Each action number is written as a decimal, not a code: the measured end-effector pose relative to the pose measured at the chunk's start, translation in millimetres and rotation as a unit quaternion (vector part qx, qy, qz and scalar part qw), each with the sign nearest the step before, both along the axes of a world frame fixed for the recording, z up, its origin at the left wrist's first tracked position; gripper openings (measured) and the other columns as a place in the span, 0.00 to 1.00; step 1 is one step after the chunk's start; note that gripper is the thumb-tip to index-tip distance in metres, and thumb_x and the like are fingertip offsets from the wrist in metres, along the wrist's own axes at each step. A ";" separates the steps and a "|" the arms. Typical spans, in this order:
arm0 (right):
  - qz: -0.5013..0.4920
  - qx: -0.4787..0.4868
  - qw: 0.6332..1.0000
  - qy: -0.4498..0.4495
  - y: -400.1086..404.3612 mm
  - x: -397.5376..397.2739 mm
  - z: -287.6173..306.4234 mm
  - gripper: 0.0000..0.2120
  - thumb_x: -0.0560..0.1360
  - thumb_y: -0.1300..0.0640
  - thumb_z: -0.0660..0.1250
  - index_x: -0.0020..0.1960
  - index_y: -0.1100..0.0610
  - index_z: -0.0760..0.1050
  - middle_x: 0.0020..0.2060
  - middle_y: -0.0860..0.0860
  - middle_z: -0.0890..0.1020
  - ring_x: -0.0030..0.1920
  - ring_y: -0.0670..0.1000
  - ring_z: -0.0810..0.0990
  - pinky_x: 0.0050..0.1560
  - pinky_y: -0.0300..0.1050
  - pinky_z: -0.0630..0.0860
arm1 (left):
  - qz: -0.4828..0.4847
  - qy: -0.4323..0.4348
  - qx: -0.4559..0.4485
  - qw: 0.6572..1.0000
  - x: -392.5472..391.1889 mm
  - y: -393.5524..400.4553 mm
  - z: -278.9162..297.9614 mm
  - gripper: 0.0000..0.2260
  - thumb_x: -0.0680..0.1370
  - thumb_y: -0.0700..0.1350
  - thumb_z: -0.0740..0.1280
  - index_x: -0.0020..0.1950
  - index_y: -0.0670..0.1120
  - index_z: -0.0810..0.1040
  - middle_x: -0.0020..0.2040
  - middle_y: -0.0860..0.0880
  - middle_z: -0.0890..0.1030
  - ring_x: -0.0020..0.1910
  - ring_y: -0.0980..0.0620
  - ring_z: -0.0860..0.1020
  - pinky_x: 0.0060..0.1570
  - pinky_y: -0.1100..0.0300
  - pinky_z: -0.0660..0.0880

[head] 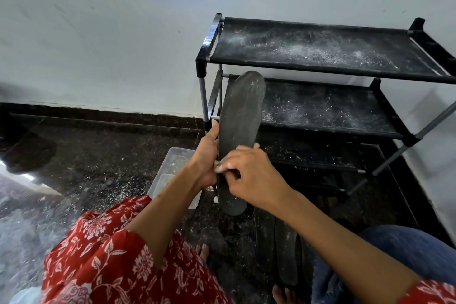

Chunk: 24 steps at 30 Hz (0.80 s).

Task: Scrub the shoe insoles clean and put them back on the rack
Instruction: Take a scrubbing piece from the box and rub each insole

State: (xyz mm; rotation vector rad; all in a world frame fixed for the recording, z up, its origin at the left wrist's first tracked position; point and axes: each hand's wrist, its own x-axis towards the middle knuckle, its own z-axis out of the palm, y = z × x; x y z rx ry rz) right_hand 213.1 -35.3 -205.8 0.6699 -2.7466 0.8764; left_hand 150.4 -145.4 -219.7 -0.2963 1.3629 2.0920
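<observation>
We hold a dark insole (238,131) upright before the rack (320,57): our left hand (206,158) grips its edge, our right hand (249,175) pinches its lower part; more insoles (283,254) lie below our hands.

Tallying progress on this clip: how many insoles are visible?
3, maybe more. One insole is upright in both hands; two lie on the floor below. A possible further one beside them is unclear.
</observation>
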 end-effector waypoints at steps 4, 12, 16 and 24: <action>-0.033 -0.057 0.996 0.059 6.0 -6.1 4.8 0.09 0.69 0.67 0.68 0.45 0.59 0.84 0.42 0.50 0.85 0.43 0.48 0.80 0.49 0.38 0.77 | -0.004 0.014 -0.003 1.000 -1.9 -1.2 -0.8 0.29 0.79 0.64 0.50 0.50 0.42 0.80 0.41 0.45 0.85 0.39 0.51 0.83 0.39 0.61 0.80; -0.001 -0.035 0.998 0.042 -0.9 -5.0 -7.9 0.10 0.67 0.67 0.68 0.43 0.58 0.84 0.41 0.49 0.85 0.43 0.48 0.80 0.49 0.33 0.73 | 0.010 0.011 -0.014 1.000 -2.2 -2.1 2.9 0.31 0.78 0.64 0.51 0.58 0.39 0.79 0.54 0.41 0.82 0.52 0.47 0.81 0.56 0.56 0.76; -0.059 -0.060 0.987 0.133 13.5 -14.0 -1.1 0.07 0.70 0.66 0.67 0.44 0.61 0.84 0.40 0.51 0.85 0.40 0.50 0.80 0.45 0.40 0.76 | -0.019 0.009 0.017 1.000 -2.2 -1.3 4.6 0.32 0.77 0.67 0.49 0.50 0.43 0.80 0.40 0.44 0.84 0.38 0.50 0.83 0.38 0.59 0.81; -0.091 0.052 0.985 0.135 26.5 -19.4 -2.3 0.14 0.74 0.58 0.60 0.42 0.59 0.83 0.37 0.51 0.82 0.37 0.54 0.78 0.33 0.49 0.78 | -0.032 0.018 0.002 0.999 1.1 2.3 6.3 0.32 0.77 0.67 0.47 0.51 0.45 0.79 0.40 0.46 0.85 0.37 0.50 0.83 0.39 0.55 0.81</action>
